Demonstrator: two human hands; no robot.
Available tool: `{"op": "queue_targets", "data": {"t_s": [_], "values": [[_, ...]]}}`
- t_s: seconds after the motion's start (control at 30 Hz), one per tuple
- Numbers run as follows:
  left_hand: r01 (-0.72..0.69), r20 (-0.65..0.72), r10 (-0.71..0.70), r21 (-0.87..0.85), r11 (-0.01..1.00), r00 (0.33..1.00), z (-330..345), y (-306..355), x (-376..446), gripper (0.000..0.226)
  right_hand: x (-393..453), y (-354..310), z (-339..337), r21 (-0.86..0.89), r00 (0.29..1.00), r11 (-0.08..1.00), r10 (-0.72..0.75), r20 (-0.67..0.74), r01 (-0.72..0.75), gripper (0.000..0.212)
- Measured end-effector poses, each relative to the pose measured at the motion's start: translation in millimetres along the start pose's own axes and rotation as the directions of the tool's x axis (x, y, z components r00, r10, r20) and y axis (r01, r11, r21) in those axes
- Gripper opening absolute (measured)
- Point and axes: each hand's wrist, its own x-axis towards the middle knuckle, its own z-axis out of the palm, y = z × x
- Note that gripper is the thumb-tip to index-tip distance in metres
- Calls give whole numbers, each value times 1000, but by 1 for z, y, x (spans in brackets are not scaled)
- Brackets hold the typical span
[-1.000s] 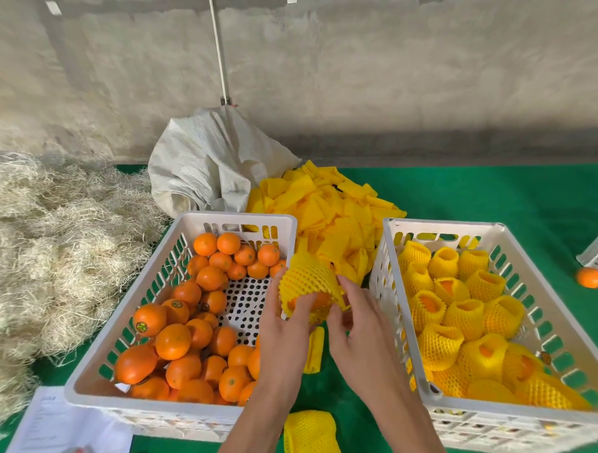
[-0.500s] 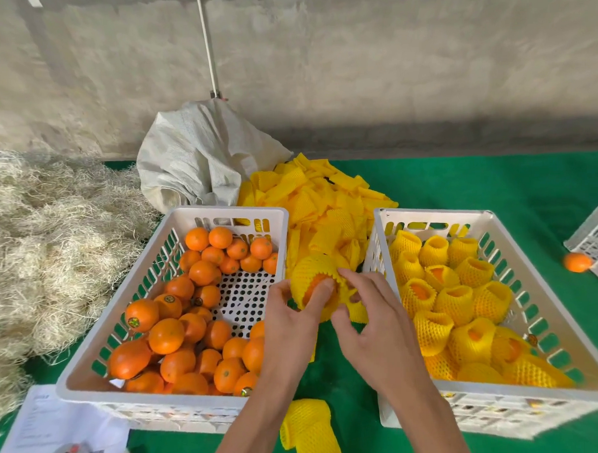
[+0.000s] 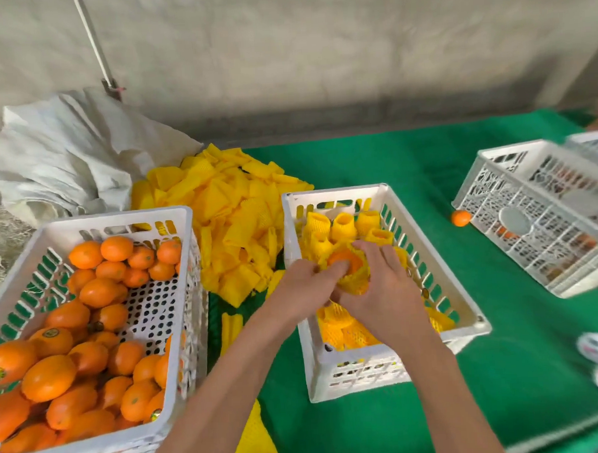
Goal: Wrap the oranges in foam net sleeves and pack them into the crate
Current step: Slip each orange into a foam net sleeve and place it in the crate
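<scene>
Orange point(image 3: 344, 260), half covered by its net sleeve point(image 3: 356, 281), sits over the middle of the packing crate point(image 3: 393, 369), held from both sides so it can be seated upright among the wrapped fruit point(image 3: 342, 227) at 12 o'clock. Left hand point(image 3: 302, 288) presses curled fingers on it from 9 o'clock; right hand point(image 3: 387, 291) cups it from 3 o'clock, fingers wrapped on the netting. Crate rims stand close on both sides; open room appears to remain toward 6 o'clock. Supply crate point(image 3: 179, 337) lies at 9 o'clock.

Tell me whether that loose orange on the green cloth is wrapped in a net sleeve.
No: the loose orange lies bare on the green cloth.
</scene>
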Motion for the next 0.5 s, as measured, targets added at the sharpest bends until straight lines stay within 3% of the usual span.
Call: {"op": "queue_targets", "data": {"t_s": [0.13, 0.23, 0.37, 0.5], "values": [[73, 138, -104, 216, 974, 985, 26, -9, 27, 39, 12, 38, 7, 47, 936, 983, 153, 316, -177, 87], [79, 156, -161, 433, 898, 974, 41, -13, 34, 29, 18, 53, 18, 106, 857, 980, 92, 507, -168, 56], [145, 274, -364, 586, 797, 890, 58, -10, 39, 22, 20, 66, 38, 64, 786, 995, 18, 618, -73, 53], [110, 295, -394, 664, 739, 870, 72, -12, 51, 24, 22, 73, 52, -65, 762, 998, 50, 646, -10, 69]]}}
